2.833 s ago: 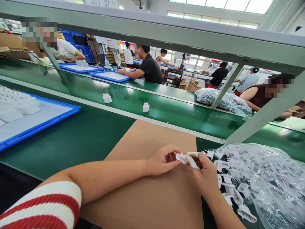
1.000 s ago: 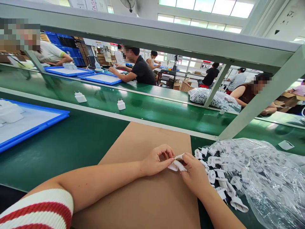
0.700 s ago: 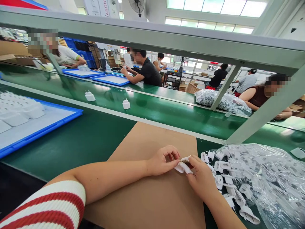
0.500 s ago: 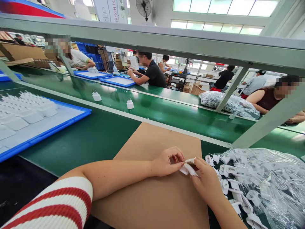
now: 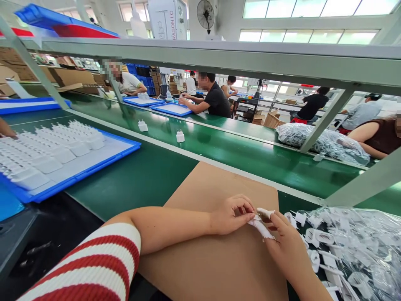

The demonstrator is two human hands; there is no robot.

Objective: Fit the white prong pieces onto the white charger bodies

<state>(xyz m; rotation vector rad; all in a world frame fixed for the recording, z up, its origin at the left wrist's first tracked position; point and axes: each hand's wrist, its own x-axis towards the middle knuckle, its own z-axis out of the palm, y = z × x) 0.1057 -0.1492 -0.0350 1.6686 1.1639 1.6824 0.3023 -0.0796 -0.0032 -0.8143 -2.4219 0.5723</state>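
My left hand is closed in a pinch, thumb and forefinger meeting at a small white plastic piece that is mostly hidden by fingertips. From the other side, my right hand grips at the same spot; its thumb and forefinger are wrapped in white tape or covers. Both hands are just above a brown cardboard sheet. Right of my right hand, many loose white plastic parts lie beside and inside a clear plastic bag.
A blue-rimmed tray holds rows of white plug adapters on the left. Two adapters stand on the green belt. A metal shelf beam crosses overhead, with slanted posts. Co-workers sit across the belt; another person's hand is at far left.
The view has swung left, so everything appears shifted right. My right thumb and forefinger look a little farther apart. Another person's hand now shows by the left tray.
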